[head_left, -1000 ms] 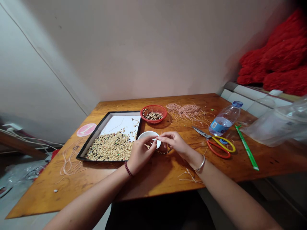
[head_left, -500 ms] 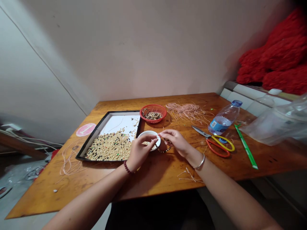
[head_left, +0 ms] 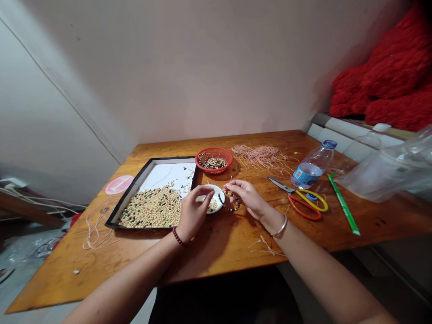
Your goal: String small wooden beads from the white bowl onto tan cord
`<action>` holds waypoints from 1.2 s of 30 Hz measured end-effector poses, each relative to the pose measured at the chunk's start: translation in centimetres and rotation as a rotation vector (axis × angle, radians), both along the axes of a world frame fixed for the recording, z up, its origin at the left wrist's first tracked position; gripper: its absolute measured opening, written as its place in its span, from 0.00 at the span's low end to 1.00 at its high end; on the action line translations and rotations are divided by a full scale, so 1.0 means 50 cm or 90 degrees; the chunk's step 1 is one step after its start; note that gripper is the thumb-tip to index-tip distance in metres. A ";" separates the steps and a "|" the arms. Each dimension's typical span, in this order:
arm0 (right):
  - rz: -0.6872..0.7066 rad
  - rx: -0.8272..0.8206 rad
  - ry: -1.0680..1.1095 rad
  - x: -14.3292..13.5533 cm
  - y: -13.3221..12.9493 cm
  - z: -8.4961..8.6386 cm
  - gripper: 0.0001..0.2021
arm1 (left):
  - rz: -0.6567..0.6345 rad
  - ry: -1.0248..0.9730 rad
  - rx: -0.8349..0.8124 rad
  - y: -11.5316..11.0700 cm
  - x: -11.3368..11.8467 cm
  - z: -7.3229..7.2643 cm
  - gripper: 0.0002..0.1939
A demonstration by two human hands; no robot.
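Observation:
My right hand [head_left: 245, 196] pinches a beaded bracelet [head_left: 232, 208] of dark and pale beads, which hangs as a loop below the fingers. A bit of cord sticks up above the fingertips. My left hand [head_left: 195, 208] is over the left side of a small white bowl [head_left: 220, 204], thumb and fingertips pressed together; what they hold, if anything, is too small to make out. Pale beads lie in the bowl, partly hidden by the left hand. Left of it is a black-rimmed tray [head_left: 116, 217] with many loose beads [head_left: 151, 209], mostly cream, some black and green.
Behind the bowl stands a red basket [head_left: 216, 171] with beaded strings. Pink cord [head_left: 258, 155] lies in a tangle beside it. To the right are scissors [head_left: 305, 203], a water bottle [head_left: 308, 168] and a green strip [head_left: 344, 204]. Cord scraps [head_left: 266, 246] lie near the front edge.
My left hand has drawn away to the left from the right hand, with a gap now between them. The bracelet stays in my right hand, its loop more in view.

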State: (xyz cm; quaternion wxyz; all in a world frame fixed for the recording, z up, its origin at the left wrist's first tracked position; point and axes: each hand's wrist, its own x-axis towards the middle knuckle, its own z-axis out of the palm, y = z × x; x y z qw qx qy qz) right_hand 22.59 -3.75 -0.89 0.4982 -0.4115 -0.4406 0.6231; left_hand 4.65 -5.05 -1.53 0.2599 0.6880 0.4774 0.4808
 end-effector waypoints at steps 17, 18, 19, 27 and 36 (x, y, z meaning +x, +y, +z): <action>-0.045 0.044 -0.019 0.003 0.017 -0.021 0.20 | 0.001 0.121 0.044 0.004 -0.007 0.005 0.08; -0.046 0.050 -0.028 0.003 0.018 -0.023 0.21 | 0.003 0.129 0.047 0.004 -0.007 0.005 0.08; -0.048 0.055 -0.037 0.003 0.018 -0.024 0.21 | 0.005 0.136 0.052 0.004 -0.007 0.005 0.08; -0.081 0.085 -0.074 0.001 0.019 -0.022 0.24 | 0.004 0.178 0.084 0.005 -0.009 0.002 0.05; -0.108 0.110 -0.082 -0.001 0.020 -0.026 0.22 | 0.011 0.198 0.093 0.009 -0.010 0.005 0.06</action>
